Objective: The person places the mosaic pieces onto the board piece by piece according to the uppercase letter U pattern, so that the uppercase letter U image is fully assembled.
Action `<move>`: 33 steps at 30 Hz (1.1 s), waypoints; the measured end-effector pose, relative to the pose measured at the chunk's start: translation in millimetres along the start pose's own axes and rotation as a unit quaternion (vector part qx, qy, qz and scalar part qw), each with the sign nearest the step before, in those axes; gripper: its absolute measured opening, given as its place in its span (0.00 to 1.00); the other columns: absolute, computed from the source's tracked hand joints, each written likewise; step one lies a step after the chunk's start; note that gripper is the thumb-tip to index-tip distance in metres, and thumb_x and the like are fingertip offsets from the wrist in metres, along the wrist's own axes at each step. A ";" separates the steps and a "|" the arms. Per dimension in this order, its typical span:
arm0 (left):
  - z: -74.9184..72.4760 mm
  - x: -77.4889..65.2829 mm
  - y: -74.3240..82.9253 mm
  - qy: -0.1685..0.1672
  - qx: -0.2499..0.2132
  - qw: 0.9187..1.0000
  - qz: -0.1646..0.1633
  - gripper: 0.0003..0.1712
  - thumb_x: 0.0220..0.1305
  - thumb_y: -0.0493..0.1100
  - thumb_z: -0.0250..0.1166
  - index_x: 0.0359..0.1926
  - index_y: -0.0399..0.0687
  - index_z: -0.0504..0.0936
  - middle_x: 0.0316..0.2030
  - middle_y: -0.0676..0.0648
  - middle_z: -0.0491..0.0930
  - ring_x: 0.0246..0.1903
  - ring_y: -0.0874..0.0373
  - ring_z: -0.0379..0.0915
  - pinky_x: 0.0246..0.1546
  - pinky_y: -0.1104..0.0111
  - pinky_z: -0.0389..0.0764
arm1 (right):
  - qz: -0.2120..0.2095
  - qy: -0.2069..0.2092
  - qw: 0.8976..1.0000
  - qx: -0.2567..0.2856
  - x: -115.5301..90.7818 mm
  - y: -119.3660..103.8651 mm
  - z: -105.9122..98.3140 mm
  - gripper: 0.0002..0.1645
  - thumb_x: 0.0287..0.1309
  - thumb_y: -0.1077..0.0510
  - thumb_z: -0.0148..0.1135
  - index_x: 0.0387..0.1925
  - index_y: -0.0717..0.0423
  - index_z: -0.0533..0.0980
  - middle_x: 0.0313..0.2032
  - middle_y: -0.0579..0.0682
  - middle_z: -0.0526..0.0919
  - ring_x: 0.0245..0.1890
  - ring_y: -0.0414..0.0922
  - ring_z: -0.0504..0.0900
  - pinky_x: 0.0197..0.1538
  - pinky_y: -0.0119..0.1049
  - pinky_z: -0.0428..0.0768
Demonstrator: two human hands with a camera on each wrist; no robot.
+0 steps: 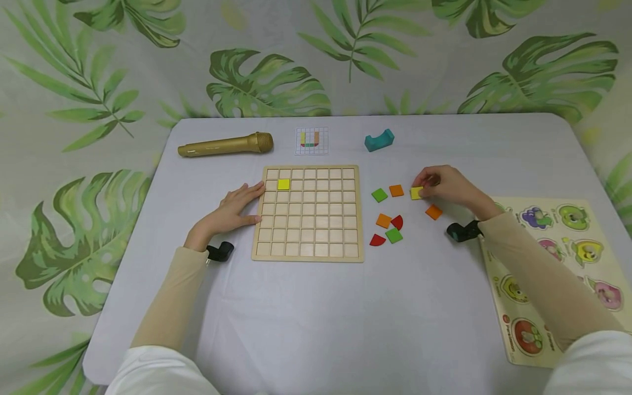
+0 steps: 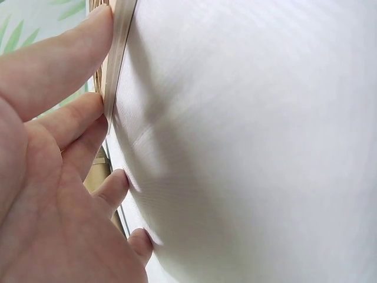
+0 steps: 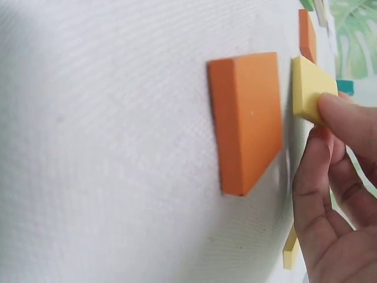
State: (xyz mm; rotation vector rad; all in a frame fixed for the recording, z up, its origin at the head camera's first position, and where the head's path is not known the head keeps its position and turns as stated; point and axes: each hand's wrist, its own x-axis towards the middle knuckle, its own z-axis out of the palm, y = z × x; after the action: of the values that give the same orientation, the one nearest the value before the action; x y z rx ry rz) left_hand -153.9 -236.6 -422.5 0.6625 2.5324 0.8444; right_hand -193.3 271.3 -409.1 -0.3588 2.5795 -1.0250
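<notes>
My right hand (image 1: 444, 184) pinches a yellow square tile (image 3: 309, 88) between thumb and fingers, right of the grid board. Beside it lie an orange tile (image 3: 250, 118) and another orange tile (image 1: 396, 190). Past the fingers in the right wrist view, a second yellow piece (image 3: 290, 250) shows partly, mostly hidden by the hand. My left hand (image 1: 229, 211) rests with fairly straight fingers and thumb against the left edge of the wooden grid board (image 1: 308, 259). One yellow tile (image 1: 283, 184) sits in a square near the board's upper left.
Green tiles (image 1: 379, 195), red quarter-round pieces (image 1: 377, 240) and an orange tile (image 1: 383, 220) lie right of the board. Behind it are a gold microphone (image 1: 222, 146), a pattern card (image 1: 311, 141) and a teal holder (image 1: 379, 141). A fruit puzzle board (image 1: 498, 296) lies under the right forearm.
</notes>
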 end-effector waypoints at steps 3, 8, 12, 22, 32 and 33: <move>-0.1 -0.1 0.3 0.000 0.001 1.000 -0.001 0.43 0.66 0.45 0.62 0.74 0.40 0.50 0.75 0.43 0.41 0.72 0.42 0.26 0.64 0.40 0.28 | 0.006 -0.012 0.999 0.029 0.1 -0.3 -3.7 0.09 0.58 0.70 0.56 0.41 0.66 0.78 0.39 0.57 0.81 0.36 0.50 0.74 0.37 0.31 0.74; -0.2 0.0 -0.4 -0.001 0.000 1.000 -0.005 0.43 0.66 0.45 0.62 0.74 0.40 0.50 0.75 0.43 0.41 0.72 0.42 0.26 0.64 0.40 0.28 | 0.003 -0.021 0.996 0.092 3.9 -6.6 -8.7 0.10 0.62 0.66 0.58 0.44 0.66 0.77 0.38 0.54 0.79 0.35 0.49 0.76 0.40 0.33 0.75; -0.6 0.6 -0.6 -0.002 -0.003 1.000 -0.007 0.43 0.66 0.46 0.62 0.74 0.41 0.50 0.75 0.44 0.40 0.72 0.43 0.25 0.64 0.41 0.27 | -0.009 -0.030 0.991 0.129 11.3 -20.3 -4.2 0.11 0.62 0.64 0.60 0.45 0.66 0.76 0.38 0.54 0.78 0.37 0.51 0.76 0.42 0.34 0.77; -1.4 -0.3 1.1 -0.004 -0.004 1.000 -0.005 0.43 0.66 0.46 0.62 0.74 0.40 0.50 0.75 0.44 0.41 0.72 0.43 0.26 0.64 0.42 0.28 | -0.033 -0.068 0.982 0.175 46.4 -65.4 27.4 0.11 0.62 0.65 0.59 0.44 0.67 0.75 0.41 0.57 0.77 0.39 0.50 0.77 0.45 0.31 0.78; -1.4 -0.2 0.3 0.000 -0.005 1.000 0.001 0.43 0.66 0.45 0.63 0.74 0.40 0.50 0.74 0.43 0.42 0.72 0.43 0.26 0.64 0.43 0.27 | -0.088 -0.110 0.970 0.196 84.8 -106.8 68.6 0.08 0.60 0.65 0.61 0.40 0.66 0.78 0.35 0.55 0.78 0.33 0.47 0.75 0.40 0.34 0.77; -1.4 -0.2 0.4 0.000 -0.005 1.000 0.001 0.43 0.66 0.45 0.62 0.74 0.40 0.50 0.74 0.43 0.42 0.72 0.42 0.26 0.64 0.43 0.27 | -0.092 -0.116 0.969 0.200 89.0 -109.9 73.8 0.08 0.59 0.65 0.62 0.40 0.66 0.78 0.34 0.55 0.78 0.33 0.47 0.75 0.39 0.34 0.77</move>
State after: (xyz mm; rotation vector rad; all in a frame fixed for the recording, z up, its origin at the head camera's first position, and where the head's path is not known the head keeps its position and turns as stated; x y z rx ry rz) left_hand -154.3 -237.0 -421.1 0.6623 2.5267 0.8568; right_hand -233.0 116.9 -402.1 -0.5776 2.0992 -1.4393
